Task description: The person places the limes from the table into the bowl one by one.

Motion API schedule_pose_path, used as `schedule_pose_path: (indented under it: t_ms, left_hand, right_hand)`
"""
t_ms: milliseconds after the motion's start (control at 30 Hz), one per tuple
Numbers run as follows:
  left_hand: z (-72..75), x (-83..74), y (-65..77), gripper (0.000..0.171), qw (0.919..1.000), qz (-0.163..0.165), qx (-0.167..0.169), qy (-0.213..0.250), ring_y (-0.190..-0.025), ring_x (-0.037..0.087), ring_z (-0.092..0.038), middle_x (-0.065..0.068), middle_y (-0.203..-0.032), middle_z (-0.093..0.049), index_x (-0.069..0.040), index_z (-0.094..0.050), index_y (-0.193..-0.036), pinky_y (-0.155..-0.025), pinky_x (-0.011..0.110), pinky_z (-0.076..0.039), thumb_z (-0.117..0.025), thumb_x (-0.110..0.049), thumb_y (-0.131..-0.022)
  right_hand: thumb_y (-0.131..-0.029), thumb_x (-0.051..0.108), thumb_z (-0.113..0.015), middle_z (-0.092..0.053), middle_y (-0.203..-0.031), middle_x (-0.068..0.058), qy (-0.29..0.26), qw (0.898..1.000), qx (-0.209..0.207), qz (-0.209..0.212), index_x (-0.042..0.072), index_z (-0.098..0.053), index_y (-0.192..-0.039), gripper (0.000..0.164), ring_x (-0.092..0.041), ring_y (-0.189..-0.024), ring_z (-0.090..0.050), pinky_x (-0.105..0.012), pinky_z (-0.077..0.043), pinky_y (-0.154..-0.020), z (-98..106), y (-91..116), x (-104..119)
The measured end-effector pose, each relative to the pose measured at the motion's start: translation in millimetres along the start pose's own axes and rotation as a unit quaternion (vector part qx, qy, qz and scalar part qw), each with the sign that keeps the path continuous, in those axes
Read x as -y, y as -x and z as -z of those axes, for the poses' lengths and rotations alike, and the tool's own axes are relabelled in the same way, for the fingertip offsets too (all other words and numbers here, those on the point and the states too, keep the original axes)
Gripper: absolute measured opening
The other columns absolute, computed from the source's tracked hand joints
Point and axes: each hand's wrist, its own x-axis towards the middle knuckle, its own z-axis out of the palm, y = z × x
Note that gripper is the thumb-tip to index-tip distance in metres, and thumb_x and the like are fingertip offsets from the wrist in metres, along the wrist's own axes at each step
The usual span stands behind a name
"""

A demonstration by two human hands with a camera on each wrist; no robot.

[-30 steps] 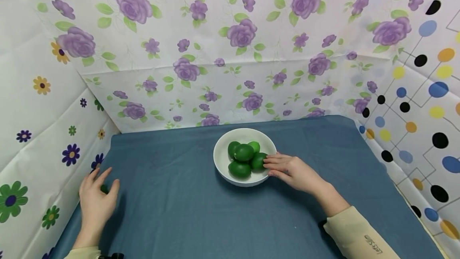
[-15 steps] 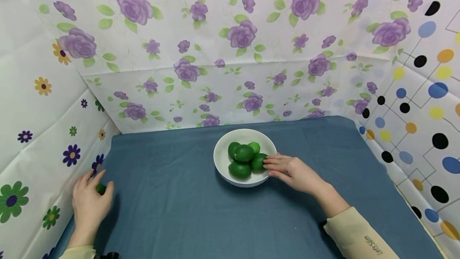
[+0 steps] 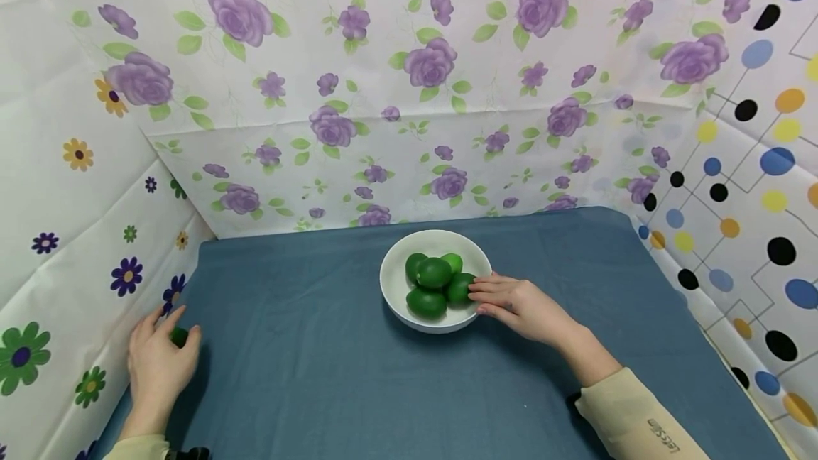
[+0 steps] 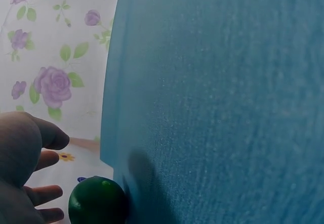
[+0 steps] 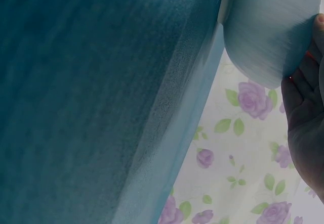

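Note:
In the head view my left hand [image 3: 160, 360] is held over a dark green lime [image 3: 180, 336] near the table's left edge. The left wrist view has this lime [image 4: 97, 201] resting on the cloth, with my spread fingers a little apart from it. My right hand [image 3: 520, 306] rests at the right side of a white bowl [image 3: 397, 302], its fingers nearly straight over the rim. Several limes [image 3: 434, 273] lie in the bowl, one of them lighter green. In the right wrist view the bowl's outer wall [image 5: 273, 32] touches my right hand [image 5: 309, 107].
A blue cloth [image 3: 307, 368] covers the table. Behind it hangs a sheet with purple roses [image 3: 383, 119]. A flower-print sheet [image 3: 77, 289] walls the left side, close to my left hand, and a dotted sheet [image 3: 748, 233] the right.
My left hand has moved left and slightly down around the lime, then nearly stopped. The right hand and the bowl have stayed in place.

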Motion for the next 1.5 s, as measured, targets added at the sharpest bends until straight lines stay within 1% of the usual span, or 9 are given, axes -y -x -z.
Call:
schedule_pose_path:
  t_ms: [367, 600, 700, 833, 933, 1067, 1200, 1367, 1500]
  left_hand:
    - [-0.2, 2.3, -1.9, 0.056, 0.9996, 0.011, 0.02, -0.017, -0.15, 0.062, -0.022, 0.037, -0.166, -0.026, 0.004, -0.049, -0.156, -0.114, 0.083, -0.023, -0.058, -0.021, -0.107]
    - [-0.8, 3.5, -4.2, 0.056, 0.9991, 0.003, 0.023, -0.036, -0.144, 0.063, -0.029, 0.039, -0.16, -0.034, 0.004, -0.049, -0.156, -0.112, 0.082, -0.026, -0.061, -0.019, -0.106]
    - [-0.3, 5.1, -5.9, 0.059, 0.9975, 0.0, 0.043, -0.056, -0.14, 0.065, -0.031, 0.04, -0.157, -0.037, 0.004, -0.047, -0.158, -0.108, 0.083, -0.029, -0.061, -0.02, -0.106]
    - [1.1, 8.7, -6.7, 0.064, 0.9934, 0.007, 0.083, -0.079, -0.139, 0.067, -0.03, 0.041, -0.158, -0.034, 0.002, -0.041, -0.162, -0.106, 0.085, -0.028, -0.06, -0.023, -0.106]
    - [1.8, 10.9, -6.4, 0.065, 0.9917, 0.011, 0.095, -0.086, -0.14, 0.066, -0.028, 0.039, -0.159, -0.033, 0.0, -0.039, -0.164, -0.106, 0.085, -0.028, -0.06, -0.021, -0.106]
    - [2.0, 9.5, -6.1, 0.065, 0.9913, 0.024, 0.09, -0.092, -0.139, 0.066, -0.029, 0.039, -0.158, -0.035, -0.001, -0.04, -0.163, -0.104, 0.083, -0.03, -0.061, -0.019, -0.104]
    - [1.6, 9.0, -5.5, 0.066, 0.9906, 0.037, 0.089, -0.097, -0.135, 0.067, -0.031, 0.041, -0.154, -0.037, 0.001, -0.044, -0.16, -0.103, 0.081, -0.032, -0.065, -0.022, -0.102]
    - [0.9, 11.3, -5.5, 0.07, 0.9894, 0.039, 0.099, -0.099, -0.134, 0.067, -0.029, 0.041, -0.153, -0.036, 0.001, -0.043, -0.16, -0.103, 0.08, -0.031, -0.07, -0.02, -0.099]
    - [1.3, 13.5, -5.2, 0.071, 0.9891, 0.035, 0.104, -0.099, -0.134, 0.068, -0.029, 0.041, -0.154, -0.035, -0.001, -0.041, -0.163, -0.103, 0.081, -0.031, -0.07, -0.018, -0.1]
  right_hand:
    - [-0.105, 0.024, -0.072, -0.069, -0.143, -0.004, -0.003, 1.0, 0.0, 0.0, 0.011, -0.075, -0.138, 0.036, -0.023, -0.138, -0.061, -0.053, -0.046, -0.119, -1, 0, -1]
    - [-0.105, 0.023, -0.072, -0.069, -0.143, -0.004, 0.003, 1.0, -0.002, 0.003, 0.01, -0.075, -0.138, 0.036, -0.024, -0.138, -0.061, -0.053, -0.046, -0.119, -1, 0, -1]
    - [-0.105, 0.023, -0.072, -0.069, -0.142, -0.005, 0.004, 1.0, -0.003, 0.005, 0.01, -0.075, -0.138, 0.036, -0.024, -0.138, -0.061, -0.053, -0.046, -0.119, -1, 0, -1]
    - [-0.105, 0.024, -0.072, -0.07, -0.142, -0.004, 0.002, 1.0, -0.003, 0.005, 0.011, -0.075, -0.138, 0.036, -0.023, -0.138, -0.061, -0.053, -0.045, -0.119, 0, 0, -1]
    - [-0.105, 0.025, -0.072, -0.07, -0.142, -0.004, 0.002, 1.0, -0.002, 0.003, 0.011, -0.075, -0.138, 0.036, -0.023, -0.138, -0.061, -0.053, -0.046, -0.119, 0, 0, -1]
    - [-0.105, 0.025, -0.072, -0.069, -0.143, -0.004, 0.005, 1.0, -0.002, 0.002, 0.012, -0.075, -0.139, 0.036, -0.023, -0.138, -0.061, -0.053, -0.046, -0.119, -1, 1, -2]
    - [-0.105, 0.025, -0.072, -0.069, -0.143, -0.004, 0.006, 1.0, -0.003, 0.003, 0.012, -0.075, -0.139, 0.036, -0.023, -0.138, -0.061, -0.053, -0.046, -0.119, -1, 1, -2]
    - [-0.105, 0.024, -0.072, -0.069, -0.142, -0.004, 0.006, 1.0, -0.002, 0.003, 0.011, -0.075, -0.138, 0.036, -0.024, -0.138, -0.061, -0.054, -0.046, -0.118, -1, 0, 0]
    - [-0.105, 0.025, -0.072, -0.07, -0.142, -0.004, 0.007, 1.0, -0.002, 0.001, 0.011, -0.075, -0.138, 0.036, -0.023, -0.138, -0.061, -0.053, -0.046, -0.119, 0, 0, 0]
